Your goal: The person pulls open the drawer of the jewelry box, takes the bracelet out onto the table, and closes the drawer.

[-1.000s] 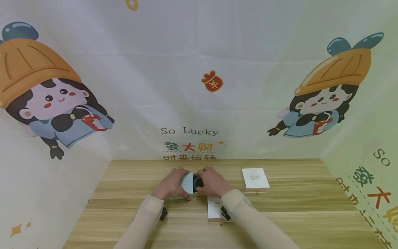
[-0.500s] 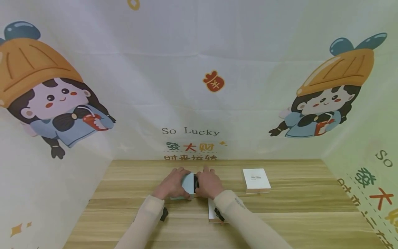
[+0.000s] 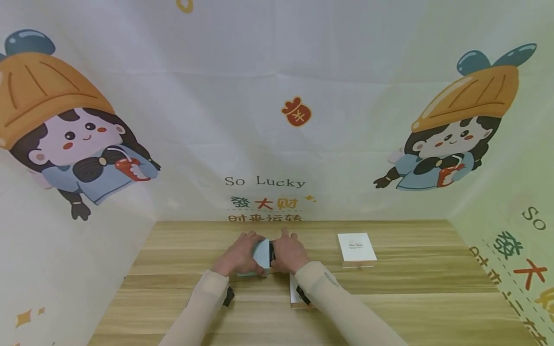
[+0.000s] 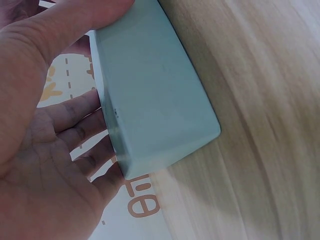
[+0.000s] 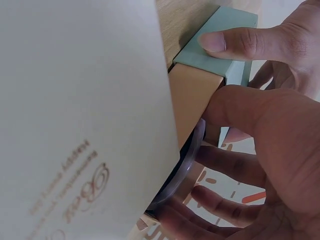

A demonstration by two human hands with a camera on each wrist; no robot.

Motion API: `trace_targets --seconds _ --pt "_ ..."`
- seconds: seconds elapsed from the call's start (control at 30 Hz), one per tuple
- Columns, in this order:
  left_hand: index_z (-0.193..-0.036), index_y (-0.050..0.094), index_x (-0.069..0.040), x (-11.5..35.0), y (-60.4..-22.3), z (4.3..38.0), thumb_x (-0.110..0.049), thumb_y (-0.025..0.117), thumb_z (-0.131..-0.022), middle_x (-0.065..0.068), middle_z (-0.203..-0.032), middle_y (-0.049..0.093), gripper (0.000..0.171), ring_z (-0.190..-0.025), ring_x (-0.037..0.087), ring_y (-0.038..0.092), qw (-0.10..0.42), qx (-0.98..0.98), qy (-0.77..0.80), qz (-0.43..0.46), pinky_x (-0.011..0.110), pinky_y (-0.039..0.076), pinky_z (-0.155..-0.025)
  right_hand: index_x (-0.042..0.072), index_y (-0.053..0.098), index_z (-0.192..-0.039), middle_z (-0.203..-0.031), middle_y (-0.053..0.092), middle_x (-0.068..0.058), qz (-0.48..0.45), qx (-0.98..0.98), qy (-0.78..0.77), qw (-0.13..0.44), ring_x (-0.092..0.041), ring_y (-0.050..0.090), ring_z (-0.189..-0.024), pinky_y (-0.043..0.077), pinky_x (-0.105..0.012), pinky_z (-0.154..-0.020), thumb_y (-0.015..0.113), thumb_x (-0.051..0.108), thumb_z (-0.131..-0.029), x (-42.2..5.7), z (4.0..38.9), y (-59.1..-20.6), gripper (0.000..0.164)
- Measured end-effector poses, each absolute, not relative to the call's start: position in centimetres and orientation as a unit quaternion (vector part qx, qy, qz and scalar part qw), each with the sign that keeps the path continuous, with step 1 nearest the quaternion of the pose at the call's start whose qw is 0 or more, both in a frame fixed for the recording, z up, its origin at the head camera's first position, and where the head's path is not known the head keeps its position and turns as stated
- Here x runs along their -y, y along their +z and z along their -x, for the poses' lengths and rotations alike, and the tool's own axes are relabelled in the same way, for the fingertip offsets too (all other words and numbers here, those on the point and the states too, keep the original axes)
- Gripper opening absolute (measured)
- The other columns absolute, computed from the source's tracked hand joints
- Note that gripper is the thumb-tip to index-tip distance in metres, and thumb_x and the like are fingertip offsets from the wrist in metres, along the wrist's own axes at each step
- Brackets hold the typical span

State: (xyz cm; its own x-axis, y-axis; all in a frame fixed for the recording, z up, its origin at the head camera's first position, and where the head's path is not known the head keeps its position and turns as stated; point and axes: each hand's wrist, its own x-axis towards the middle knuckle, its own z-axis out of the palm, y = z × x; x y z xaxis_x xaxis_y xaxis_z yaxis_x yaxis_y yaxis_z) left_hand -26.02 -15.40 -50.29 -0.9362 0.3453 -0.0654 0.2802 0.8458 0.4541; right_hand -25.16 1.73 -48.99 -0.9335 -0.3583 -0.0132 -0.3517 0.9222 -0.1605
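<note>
A pale teal box sleeve [image 3: 261, 254] lies on the table, my left hand [image 3: 239, 255] gripping it with the thumb on the near face and fingers behind. In the left wrist view that sleeve [image 4: 155, 95] fills the middle. From its right end sticks a tan drawer [image 5: 191, 100] with a dark inside. A translucent ring like a bangle [image 5: 188, 167] sits in the drawer. My right hand [image 3: 291, 254] is over the drawer, its curled fingers [image 5: 230, 165] round the bangle and its thumb at the drawer's edge. From the head, this hand hides the bangle.
One white box [image 3: 297, 297] lies under my right forearm, partly covered, and fills the left of the right wrist view. Another white box [image 3: 356, 248] with small print stands farther right. A printed cloth [image 3: 268, 149] hangs behind the wooden table [image 3: 411, 269].
My right hand has shifted left over the drawer, covering the bangle that showed one second ago. The dark strip by the sleeve looks narrower. My left hand has stayed in place.
</note>
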Motion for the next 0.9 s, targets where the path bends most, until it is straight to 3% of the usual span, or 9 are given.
trace_targets --seconds 0.2,0.47,0.8,0.9 --pt "-0.141 0.058 -0.009 15.38 -50.45 26.0 -0.032 0.101 -0.057 0.005 -0.131 0.06 0.098 -0.117 0.025 0.052 0.069 -0.958 0.224 -0.164 0.044 0.051 -0.102 0.012 0.076 -0.108 -0.133 0.057 -0.02 0.182 -0.98 -0.07 0.036 -0.032 0.055 -0.1 0.056 -0.037 -0.064 0.081 0.031 -0.082 -1.75 25.47 -49.1 0.033" --pt "-0.14 0.059 -0.009 15.4 -50.49 26.05 -0.032 0.101 -0.056 0.004 -0.128 0.06 0.096 -0.113 0.023 0.051 0.068 -0.957 0.228 -0.164 0.042 0.052 -0.097 0.012 0.075 -0.106 -0.109 0.064 -0.015 0.193 -0.977 -0.078 0.039 -0.026 0.049 -0.088 0.053 -0.036 -0.063 0.08 0.028 -0.082 -1.86 25.47 -49.13 0.03" --pt "-0.139 0.059 -0.008 15.43 -50.47 25.95 -0.031 0.101 -0.057 0.005 -0.127 0.06 0.095 -0.112 0.023 0.051 0.065 -0.957 0.225 -0.173 0.042 0.052 -0.096 0.01 0.074 -0.097 -0.105 0.061 -0.012 0.191 -0.972 -0.13 0.038 -0.025 0.046 -0.089 0.045 -0.033 -0.062 0.083 0.026 -0.075 -2.14 26.12 -49.6 0.028" --pt "-0.139 0.058 -0.008 15.5 -50.39 25.97 -0.032 0.101 -0.057 0.006 -0.128 0.059 0.095 -0.112 0.023 0.05 0.065 -0.957 0.225 -0.173 0.043 0.052 -0.096 0.01 0.074 -0.101 -0.108 0.062 -0.013 0.192 -0.97 -0.143 0.035 -0.026 0.048 -0.092 0.047 -0.034 -0.064 0.083 0.026 -0.073 -2.27 26.17 -49.48 0.034"
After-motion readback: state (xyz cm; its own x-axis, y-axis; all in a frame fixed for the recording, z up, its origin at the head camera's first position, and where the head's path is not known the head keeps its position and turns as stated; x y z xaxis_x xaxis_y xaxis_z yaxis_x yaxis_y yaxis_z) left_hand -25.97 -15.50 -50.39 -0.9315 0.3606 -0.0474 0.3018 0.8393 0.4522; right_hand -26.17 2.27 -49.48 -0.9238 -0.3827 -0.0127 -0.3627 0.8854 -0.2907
